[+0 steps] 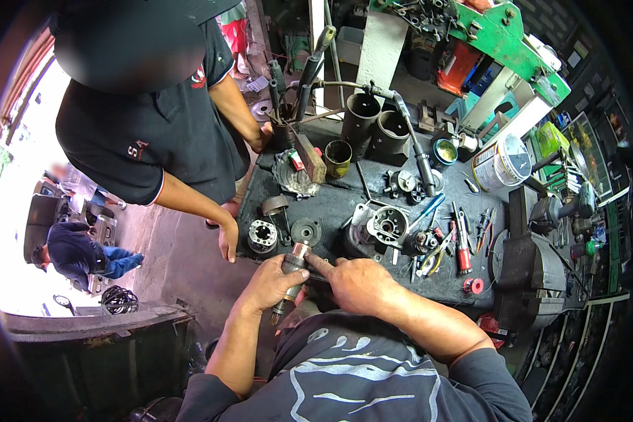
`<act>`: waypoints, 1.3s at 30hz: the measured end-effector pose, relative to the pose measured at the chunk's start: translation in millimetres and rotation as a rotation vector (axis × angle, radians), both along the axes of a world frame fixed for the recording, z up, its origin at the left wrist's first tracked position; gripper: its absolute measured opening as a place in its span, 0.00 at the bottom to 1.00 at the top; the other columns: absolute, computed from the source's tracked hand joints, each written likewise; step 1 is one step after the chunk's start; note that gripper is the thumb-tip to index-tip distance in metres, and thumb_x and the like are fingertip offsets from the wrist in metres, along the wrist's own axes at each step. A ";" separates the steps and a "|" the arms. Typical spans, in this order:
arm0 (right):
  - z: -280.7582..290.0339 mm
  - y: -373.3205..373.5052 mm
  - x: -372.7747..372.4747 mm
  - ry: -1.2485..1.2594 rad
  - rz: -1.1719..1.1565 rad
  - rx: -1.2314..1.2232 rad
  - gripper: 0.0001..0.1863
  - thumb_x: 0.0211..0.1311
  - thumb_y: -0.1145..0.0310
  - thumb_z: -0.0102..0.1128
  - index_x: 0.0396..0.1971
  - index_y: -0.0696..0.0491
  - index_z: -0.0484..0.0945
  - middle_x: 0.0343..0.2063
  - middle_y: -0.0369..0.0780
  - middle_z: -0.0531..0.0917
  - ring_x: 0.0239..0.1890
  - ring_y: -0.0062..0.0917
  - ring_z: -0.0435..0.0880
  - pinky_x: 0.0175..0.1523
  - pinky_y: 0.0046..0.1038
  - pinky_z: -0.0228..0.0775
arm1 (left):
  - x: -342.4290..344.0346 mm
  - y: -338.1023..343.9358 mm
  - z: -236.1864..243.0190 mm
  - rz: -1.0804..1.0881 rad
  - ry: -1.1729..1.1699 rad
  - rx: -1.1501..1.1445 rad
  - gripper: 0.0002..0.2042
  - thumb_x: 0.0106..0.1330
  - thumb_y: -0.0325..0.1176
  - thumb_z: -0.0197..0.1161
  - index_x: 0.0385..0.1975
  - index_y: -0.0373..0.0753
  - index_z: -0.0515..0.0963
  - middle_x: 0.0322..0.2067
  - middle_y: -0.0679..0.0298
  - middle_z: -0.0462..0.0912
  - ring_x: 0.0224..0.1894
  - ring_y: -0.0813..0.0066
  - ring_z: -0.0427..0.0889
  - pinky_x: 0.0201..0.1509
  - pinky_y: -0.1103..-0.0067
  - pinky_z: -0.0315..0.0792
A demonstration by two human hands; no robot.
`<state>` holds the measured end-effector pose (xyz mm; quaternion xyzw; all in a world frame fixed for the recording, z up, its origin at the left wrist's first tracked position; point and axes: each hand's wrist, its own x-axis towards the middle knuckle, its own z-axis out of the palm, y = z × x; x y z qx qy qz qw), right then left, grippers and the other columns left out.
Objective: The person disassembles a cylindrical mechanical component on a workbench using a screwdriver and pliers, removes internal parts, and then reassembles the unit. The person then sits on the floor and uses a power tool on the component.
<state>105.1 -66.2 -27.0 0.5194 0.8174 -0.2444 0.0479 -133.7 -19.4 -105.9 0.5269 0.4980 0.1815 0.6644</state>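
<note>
left hand [267,285]: closed round rotor [293,264], held tilted at near edge of worktop [334,200], copper end [300,251] away from body. right hand [357,283]: index finger extended to copper end; whether it grips anything, cannot tell. just beyond rotor: disc [306,231], round housing [262,235] to its left. farther right: silver housing [389,224], red-handled tool [463,254]. co-worker's hand [228,241] near round housing.

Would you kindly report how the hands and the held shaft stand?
Left hand gripping copper-ended shaft. Right hand, index finger at the copper end, contact unclear. Grey disc just beyond; co-worker's hand to the left, apart.
</note>
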 end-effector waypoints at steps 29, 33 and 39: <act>-38.9 -63.7 64.1 0.126 -0.215 -0.156 0.50 0.68 0.53 0.73 0.84 0.51 0.57 0.50 0.57 0.89 0.50 0.56 0.90 0.57 0.52 0.83 | -12.4 6.6 -18.6 0.202 -1.210 -0.256 0.36 0.58 0.43 0.69 0.67 0.32 0.72 0.51 0.48 0.82 0.43 0.54 0.91 0.51 0.58 0.89; -48.5 -75.5 76.2 0.151 -0.278 -0.164 0.51 0.68 0.52 0.74 0.84 0.51 0.57 0.50 0.58 0.89 0.51 0.56 0.90 0.58 0.52 0.82 | 0.2 9.2 -4.2 0.110 -1.430 -0.362 0.38 0.55 0.45 0.71 0.65 0.31 0.72 0.47 0.51 0.79 0.42 0.54 0.87 0.49 0.58 0.85; -48.2 -80.4 84.0 0.182 -0.318 -0.125 0.49 0.67 0.54 0.74 0.82 0.53 0.61 0.49 0.58 0.89 0.52 0.56 0.90 0.59 0.52 0.82 | 15.9 14.0 10.6 -0.065 -1.571 -0.421 0.35 0.57 0.48 0.76 0.59 0.33 0.73 0.41 0.58 0.76 0.36 0.61 0.84 0.44 0.64 0.82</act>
